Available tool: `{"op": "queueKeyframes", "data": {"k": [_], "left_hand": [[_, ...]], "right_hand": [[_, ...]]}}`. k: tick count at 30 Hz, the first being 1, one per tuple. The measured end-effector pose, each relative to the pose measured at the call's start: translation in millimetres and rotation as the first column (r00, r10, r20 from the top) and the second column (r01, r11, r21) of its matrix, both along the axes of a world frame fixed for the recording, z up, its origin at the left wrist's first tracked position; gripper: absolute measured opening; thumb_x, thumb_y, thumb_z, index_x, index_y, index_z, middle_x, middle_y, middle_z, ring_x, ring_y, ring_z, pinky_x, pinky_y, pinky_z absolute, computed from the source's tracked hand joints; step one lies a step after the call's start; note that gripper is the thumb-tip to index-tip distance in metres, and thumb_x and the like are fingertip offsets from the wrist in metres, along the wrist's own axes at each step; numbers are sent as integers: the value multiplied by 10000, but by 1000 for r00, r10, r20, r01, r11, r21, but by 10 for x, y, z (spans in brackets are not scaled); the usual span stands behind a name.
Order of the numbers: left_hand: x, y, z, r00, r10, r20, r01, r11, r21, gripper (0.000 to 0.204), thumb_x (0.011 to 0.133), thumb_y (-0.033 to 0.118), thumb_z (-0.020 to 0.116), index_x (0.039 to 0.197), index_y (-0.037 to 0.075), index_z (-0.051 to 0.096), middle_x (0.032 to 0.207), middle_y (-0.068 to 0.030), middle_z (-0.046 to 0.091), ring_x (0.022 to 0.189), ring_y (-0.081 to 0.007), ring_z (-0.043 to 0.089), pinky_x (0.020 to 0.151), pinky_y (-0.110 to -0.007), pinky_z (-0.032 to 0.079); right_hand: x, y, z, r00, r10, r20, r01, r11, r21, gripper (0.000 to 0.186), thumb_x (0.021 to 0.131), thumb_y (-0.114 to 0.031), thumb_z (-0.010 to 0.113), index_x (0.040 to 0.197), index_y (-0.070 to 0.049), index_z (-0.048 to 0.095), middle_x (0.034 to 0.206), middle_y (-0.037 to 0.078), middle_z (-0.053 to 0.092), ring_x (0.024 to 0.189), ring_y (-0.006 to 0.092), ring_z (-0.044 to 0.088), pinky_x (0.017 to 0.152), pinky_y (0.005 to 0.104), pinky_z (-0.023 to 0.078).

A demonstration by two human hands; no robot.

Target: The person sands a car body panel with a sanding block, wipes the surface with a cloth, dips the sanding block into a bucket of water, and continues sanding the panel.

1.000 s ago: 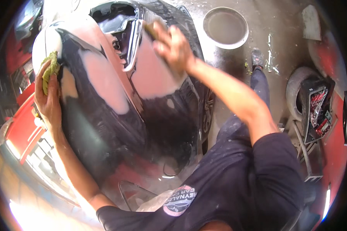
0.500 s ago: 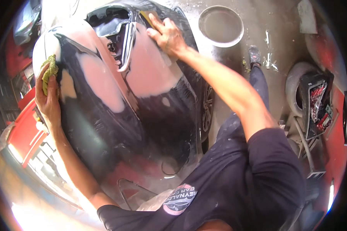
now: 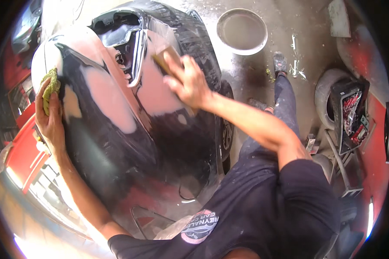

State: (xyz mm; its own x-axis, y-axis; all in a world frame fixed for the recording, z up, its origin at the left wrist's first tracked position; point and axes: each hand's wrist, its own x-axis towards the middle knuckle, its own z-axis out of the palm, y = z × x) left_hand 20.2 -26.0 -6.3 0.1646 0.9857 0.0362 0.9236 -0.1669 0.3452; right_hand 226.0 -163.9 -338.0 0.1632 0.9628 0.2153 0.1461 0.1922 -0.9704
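Car front: the dark body (image 3: 103,142) lies below both hands, its curved surface within reach of each.
Pink patch: this dull area (image 3: 160,97) sits beside the headlight opening (image 3: 121,36), with the right hand's work directly over it.
Round basin: on the floor, apart from the car, its rim (image 3: 244,54) clear of the right arm.
Right hand: fingers stretched over a block, thumb apart, gripping it from above (image 3: 188,84); probably so the palm presses evenly.
Left hand: fingers curled around a cloth against the car's left edge (image 3: 49,110), perhaps for bracing.
Long block: slanted across the pink patch (image 3: 170,54), likely flat to spread pressure.
Yellow-green cloth: bunched under the left fingers (image 3: 51,88); possibly a sponge, blurred here.
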Motion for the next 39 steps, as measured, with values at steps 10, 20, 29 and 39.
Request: {"op": "queueKeyframes", "data": {"k": [10,20,29,39], "left_hand": [[-102,0,3,1000,0,9,0,1000,-15,349,1097,177,629,1440,114,656,1234,25,687,834,-3,505,703,-157,394],[-47,62,1,995,-80,-64,81,997,6,352,1102,165,618,1447,106,645,1234,25,687,803,0,492,682,-161,379],[143,28,-15,997,59,-42,-61,997,-45,347,1096,158,621,1436,97,647,1275,-1,676,982,-54,561,879,-207,449],[250,71,-74,998,-26,-55,26,1000,6,333,1096,165,627,1422,112,663,1158,38,679,804,-23,478,714,-190,387]], "right_hand": [[-2,538,-71,999,12,33,-6,986,-165,626,996,-444,626,1530,-119,582,1168,327,599,1059,427,615,906,554,521],[99,1112,-228,998,-25,57,36,978,-205,620,1019,-450,609,1519,-83,581,1061,293,607,965,425,618,874,526,551],[274,1444,-566,843,-72,533,-107,949,296,614,1018,-422,602,1550,-118,555,1309,369,603,957,443,616,929,541,544],[304,1379,-480,967,2,253,-32,993,115,605,993,-476,629,1478,-113,624,1339,367,595,1027,420,631,872,527,564]]}}
